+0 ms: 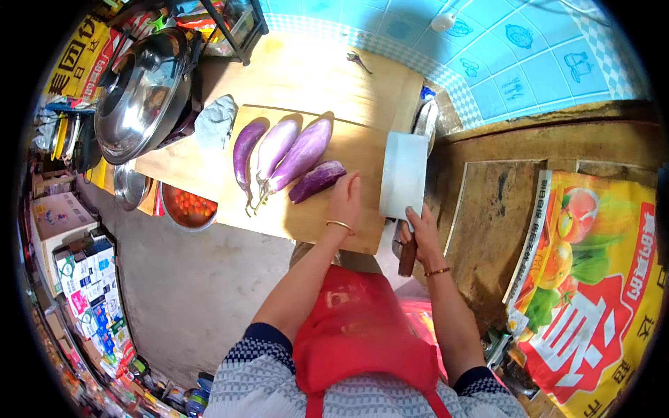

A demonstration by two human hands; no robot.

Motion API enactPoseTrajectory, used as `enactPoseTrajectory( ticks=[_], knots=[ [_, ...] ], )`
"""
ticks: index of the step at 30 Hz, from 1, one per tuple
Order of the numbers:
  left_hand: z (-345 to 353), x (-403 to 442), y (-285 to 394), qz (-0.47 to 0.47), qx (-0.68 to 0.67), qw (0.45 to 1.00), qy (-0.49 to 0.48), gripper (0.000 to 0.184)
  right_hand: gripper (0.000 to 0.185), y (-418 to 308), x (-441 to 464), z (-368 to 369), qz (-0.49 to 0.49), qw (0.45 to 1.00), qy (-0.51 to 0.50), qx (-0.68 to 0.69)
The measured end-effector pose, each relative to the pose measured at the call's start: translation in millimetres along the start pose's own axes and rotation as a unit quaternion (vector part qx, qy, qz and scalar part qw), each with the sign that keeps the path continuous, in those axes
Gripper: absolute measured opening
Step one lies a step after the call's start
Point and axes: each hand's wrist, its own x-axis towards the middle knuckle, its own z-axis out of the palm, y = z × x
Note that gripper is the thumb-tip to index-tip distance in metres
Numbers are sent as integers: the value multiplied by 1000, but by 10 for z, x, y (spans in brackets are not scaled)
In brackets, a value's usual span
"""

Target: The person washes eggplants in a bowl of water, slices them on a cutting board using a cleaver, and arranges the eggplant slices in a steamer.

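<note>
A cleaver [403, 174] with a broad, pale blade and a wooden handle is in my right hand [424, 233], its fingers closed on the handle. The blade is over the right edge of the wooden cutting board [306, 221]. My left hand [344, 200] is at the right end of an eggplant [315, 182] without a stem, its fingers against it and partly hidden. Left of that lie three eggplants with stems: a dark slender one [244, 153], a pale one [276, 145] and a long purple one [305, 152].
A cut-off eggplant stem [359, 62] lies at the back near the tiled wall. A grey cloth [217, 122] is beside a large lidded pot [144, 97]. Below the table's left edge is a bowl [196, 224] of small red fruits or tomatoes. A wooden cabinet [481, 216] stands right.
</note>
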Motion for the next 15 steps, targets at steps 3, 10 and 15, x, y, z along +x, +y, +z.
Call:
enactPoseTrajectory(
  ticks=[3, 10, 15],
  knots=[
    [11, -6, 133, -327, -595, 725, -111, 36, 17, 39, -31, 25, 44, 989, -61, 130],
    [-45, 632, 108, -214, -493, 839, -81, 39, 16, 165, 112, -115, 17, 995, 43, 85],
    [-518, 730, 63, 183, 160, 970, -24, 42, 16, 116, -6, -252, 14, 992, 70, 105]
  ],
)
